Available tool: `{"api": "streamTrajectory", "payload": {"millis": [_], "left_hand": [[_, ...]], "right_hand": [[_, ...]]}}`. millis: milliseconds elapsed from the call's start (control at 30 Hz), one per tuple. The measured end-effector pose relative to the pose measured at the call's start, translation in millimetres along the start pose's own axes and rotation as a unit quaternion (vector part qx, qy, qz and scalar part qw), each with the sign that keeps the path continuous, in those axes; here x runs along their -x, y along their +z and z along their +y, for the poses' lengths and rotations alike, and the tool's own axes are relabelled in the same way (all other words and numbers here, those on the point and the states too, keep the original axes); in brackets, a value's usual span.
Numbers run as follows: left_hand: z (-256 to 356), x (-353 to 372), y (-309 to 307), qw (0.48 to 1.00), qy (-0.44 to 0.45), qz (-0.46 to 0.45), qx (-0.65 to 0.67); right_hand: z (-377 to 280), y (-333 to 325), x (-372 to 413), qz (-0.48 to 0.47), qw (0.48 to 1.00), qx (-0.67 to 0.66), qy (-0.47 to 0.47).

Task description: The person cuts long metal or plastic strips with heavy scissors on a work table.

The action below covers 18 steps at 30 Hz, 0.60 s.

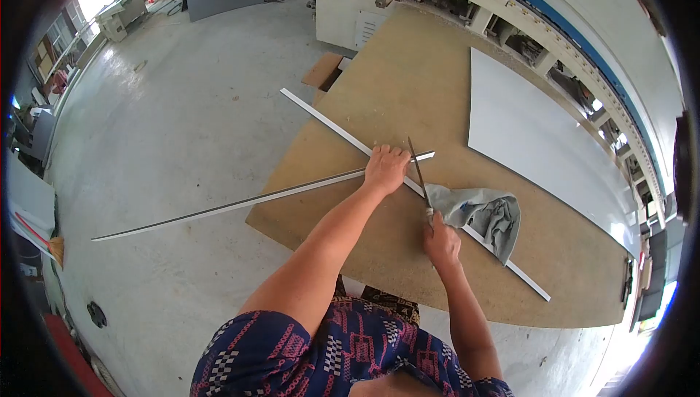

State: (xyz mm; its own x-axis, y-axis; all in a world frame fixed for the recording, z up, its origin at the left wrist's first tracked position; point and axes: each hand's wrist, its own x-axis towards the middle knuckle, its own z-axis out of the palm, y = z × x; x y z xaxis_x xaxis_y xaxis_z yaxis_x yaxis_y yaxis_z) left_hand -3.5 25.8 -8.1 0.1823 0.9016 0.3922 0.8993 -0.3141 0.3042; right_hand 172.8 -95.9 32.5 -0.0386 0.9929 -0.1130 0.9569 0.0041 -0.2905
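Currently: your left hand [385,169] lies flat, pinning the long strip [240,204] steady on the counter [408,69]; your right hand [442,242] is closed round a thin blade [419,174] by the rag [485,211].

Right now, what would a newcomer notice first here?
Two long pale strips cross on the brown table, one overhanging the floor; the left hand rests on the crossing. The right hand grips a thin dark tool beside a crumpled grey cloth. A white panel lies further right.

A short-sleeved navy top [328,357] patterned with red and white geometric motifs leaves the 2 forearms [321,251] bare.
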Motion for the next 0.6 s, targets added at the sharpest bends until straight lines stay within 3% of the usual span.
{"api": "streamTrajectory", "payload": {"millis": [100, 233, 300, 500, 600], "left_hand": [[2.0, -0.8, -3.4, 1.000, -0.007, -0.014, -0.003], [-4.1, 0.1, 4.6, 0.999, -0.005, 0.036, -0.013], [-4.4, 0.9, 6.4, 0.998, 0.004, 0.052, -0.020], [-1.1, -2.8, -4.4, 0.999, -0.017, -0.035, -0.011], [-2.0, -1.9, -1.0, 1.000, -0.008, 0.010, -0.016]], "right_hand": [[7.1, 12.2, -12.6, 0.038, 0.999, -0.010, -0.019], [-9.1, 13.8, -52.4, 0.030, 0.998, 0.005, -0.053], [-6.1, 11.2, -50.4, 0.030, 0.997, 0.021, -0.064], [13.3, 16.6, -10.0, 0.040, 0.998, -0.009, -0.042], [11.7, 18.7, -12.0, 0.042, 0.998, -0.005, -0.036]]}}
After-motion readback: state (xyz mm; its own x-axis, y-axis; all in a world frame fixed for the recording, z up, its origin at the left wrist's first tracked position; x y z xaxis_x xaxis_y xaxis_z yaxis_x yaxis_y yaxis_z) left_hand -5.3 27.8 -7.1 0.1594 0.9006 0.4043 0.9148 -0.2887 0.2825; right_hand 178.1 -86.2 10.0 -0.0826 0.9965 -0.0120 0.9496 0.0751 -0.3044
